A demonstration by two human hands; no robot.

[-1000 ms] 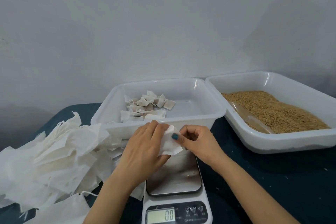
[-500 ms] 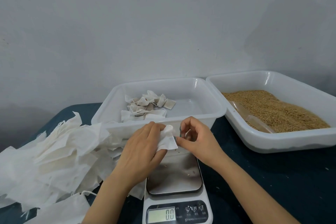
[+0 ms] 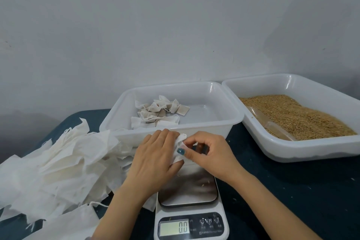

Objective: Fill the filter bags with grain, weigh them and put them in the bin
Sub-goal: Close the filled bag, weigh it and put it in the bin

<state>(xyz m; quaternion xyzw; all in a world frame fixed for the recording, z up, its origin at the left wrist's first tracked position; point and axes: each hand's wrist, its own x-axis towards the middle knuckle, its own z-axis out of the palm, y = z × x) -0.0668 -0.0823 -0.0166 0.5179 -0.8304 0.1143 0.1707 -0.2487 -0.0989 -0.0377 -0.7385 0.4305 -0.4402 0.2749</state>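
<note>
Bag: thin white filter paper, crumpled; you hold it between both hands, above the far edge of the scale and just in front of the bin
Left hand: your fingers curl over the bag from the left; thumb beneath it
Right hand: thumb and forefinger pinch the bag's upper corner
Scale: white plastic body; square brushed-metal plate with a few stray grains; display reads 0.0
Bin: translucent white plastic, rounded corners; small filled bags heaped at its back left
Grain: fine, tan; lies in a second white tray on the right; clear scoop half sunk in it
Empty bags: flat, creased white sheets heaped loosely on the dark blue table
</note>
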